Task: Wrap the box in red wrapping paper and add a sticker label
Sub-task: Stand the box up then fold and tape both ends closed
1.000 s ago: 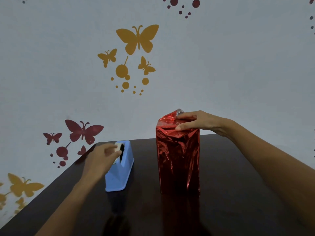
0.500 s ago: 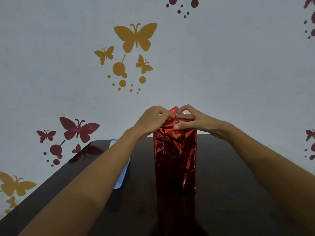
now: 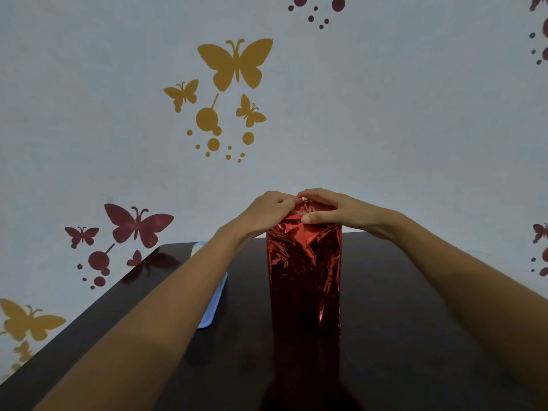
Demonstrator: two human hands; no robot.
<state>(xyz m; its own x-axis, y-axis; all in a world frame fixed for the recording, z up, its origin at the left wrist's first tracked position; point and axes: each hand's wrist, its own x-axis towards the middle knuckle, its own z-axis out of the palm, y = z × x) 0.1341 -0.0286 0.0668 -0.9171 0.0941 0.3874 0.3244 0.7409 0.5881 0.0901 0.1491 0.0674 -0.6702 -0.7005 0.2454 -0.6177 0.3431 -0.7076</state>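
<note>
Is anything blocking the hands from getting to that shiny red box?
Nothing visible. The left hand and right hand both grip the red-wrapped box at its folded top; the blue tape dispenser sits off to the left.

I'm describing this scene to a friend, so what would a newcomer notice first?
A tall box in shiny red paper stands upright on the dark table, with the left hand and right hand holding its folded top. Behind, big yellow butterflies decorate the pale wall, and a blue object peeks out beside the left forearm.

Head-worn view, close, forward over table (image 3: pixel 409 292) toward decorated wall (image 3: pixel 385 114).
</note>
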